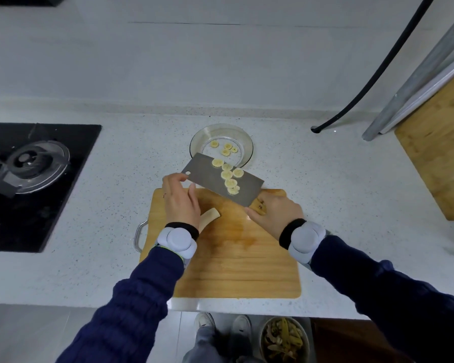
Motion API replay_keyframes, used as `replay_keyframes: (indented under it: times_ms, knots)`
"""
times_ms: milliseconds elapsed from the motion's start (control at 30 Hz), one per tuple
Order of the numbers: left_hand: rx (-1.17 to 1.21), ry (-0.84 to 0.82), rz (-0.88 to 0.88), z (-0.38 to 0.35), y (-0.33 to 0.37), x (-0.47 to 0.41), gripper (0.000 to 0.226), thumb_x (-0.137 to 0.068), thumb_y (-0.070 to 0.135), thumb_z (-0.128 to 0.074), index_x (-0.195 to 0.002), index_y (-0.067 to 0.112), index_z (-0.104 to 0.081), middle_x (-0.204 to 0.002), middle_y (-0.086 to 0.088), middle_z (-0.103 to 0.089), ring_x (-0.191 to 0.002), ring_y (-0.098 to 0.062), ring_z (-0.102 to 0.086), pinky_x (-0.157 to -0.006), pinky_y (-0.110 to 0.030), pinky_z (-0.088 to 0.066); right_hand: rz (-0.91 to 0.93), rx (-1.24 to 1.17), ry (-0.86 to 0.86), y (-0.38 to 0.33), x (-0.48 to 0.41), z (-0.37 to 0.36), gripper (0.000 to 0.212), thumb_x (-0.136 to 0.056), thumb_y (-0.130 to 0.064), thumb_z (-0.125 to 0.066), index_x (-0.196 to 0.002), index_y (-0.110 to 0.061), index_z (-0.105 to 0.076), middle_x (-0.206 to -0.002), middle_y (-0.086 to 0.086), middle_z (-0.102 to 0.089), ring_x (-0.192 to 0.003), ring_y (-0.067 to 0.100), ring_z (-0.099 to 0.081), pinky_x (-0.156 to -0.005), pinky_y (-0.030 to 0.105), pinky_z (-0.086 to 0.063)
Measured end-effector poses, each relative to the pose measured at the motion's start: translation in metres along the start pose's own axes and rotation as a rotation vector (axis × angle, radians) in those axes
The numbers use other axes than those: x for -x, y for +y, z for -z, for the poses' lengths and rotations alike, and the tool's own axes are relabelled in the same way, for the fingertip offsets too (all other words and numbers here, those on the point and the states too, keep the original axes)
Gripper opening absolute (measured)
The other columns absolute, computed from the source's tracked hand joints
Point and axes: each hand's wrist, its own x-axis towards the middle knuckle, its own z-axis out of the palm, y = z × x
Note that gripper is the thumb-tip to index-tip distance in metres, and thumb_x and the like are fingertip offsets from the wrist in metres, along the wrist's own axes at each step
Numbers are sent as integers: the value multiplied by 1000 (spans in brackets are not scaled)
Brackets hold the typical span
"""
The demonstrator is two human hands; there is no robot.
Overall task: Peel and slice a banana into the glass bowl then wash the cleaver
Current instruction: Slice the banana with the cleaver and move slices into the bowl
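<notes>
We see the cleaver (207,174) held flat and slightly tilted over the far edge of the cutting board (233,258), its blade reaching toward 11 o'clock so that the far edge overlaps the near rim of the glass bowl (250,146). A row of banana slices (227,175) lies on the blade. The right hand (278,210) is wrapped around the handle at the 4 o'clock end. The left hand (180,200) is loosely spread, its fingertips touching the blade's end at 9 o'clock and the thumb stretched along the near edge; it grips nothing.

The bowl stands on the bench (116,179) at 12 o'clock from the board, with a few slices (227,149) already in it. An uncut banana piece (210,216) lies on the board just beside the left wrist.

Further out, a gas hob (37,184) is set in the bench at 9 o'clock, a second wooden board (440,158) shows at 3 o'clock, and a bin of peels (285,339) stands on the floor at 6 o'clock.
</notes>
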Motion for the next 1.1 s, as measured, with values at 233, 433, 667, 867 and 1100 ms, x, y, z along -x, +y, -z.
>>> replay_keyframes:
  times_ms: [233, 433, 667, 867, 1100]
  knots:
    - [-84, -374, 37, -18, 20, -44, 80, -67, 39, -80, -129, 5, -43, -124, -12, -44, -114, -25, -43, -99, -36, -40, 44, 128, -43, -7, -38, 14, 45, -90, -59, -44, -112, -21, -55, -99, -1, -67, -91, 22, -63, -73, 32, -48]
    - [-121, -514, 159, -41, 16, -88, 79, -67, 27, -84, -132, 6, -43, -124, -12, -48, -94, -20, -55, -88, -25, -42, 57, 184, -59, -9, -72, 16, 45, -91, -57, -44, -110, -18, -56, -98, 1, -67, -90, 23, -63, -72, 32, -48]
    - [-19, -474, 237, -67, 7, -127, 64, -66, 19, -84, -120, 6, -53, -119, -11, -55, -88, -21, -64, -81, -24, -47, 92, 218, -66, -11, -107, 14, 46, -92, -57, -43, -111, -17, -55, -101, 1, -67, -91, 22, -63, -65, 28, -39]
    - [-45, -514, 229, -98, 3, -154, 61, -66, 24, -84, -116, 7, -55, -114, -12, -58, -91, -23, -63, -86, -27, -47, 91, 241, -77, -3, -127, 12, 46, -93, -56, -41, -112, -16, -54, -102, 0, -66, -92, 22, -63, -64, 27, -36]
    - [-44, -605, 297, -118, 2, -179, 58, -76, 28, -76, -123, 7, -51, -115, -10, -61, -101, -23, -61, -85, -27, -46, 82, 240, -108, 5, -137, 4, 46, -93, -57, -40, -111, -16, -53, -103, 0, -65, -93, 22, -62, -65, 27, -35]
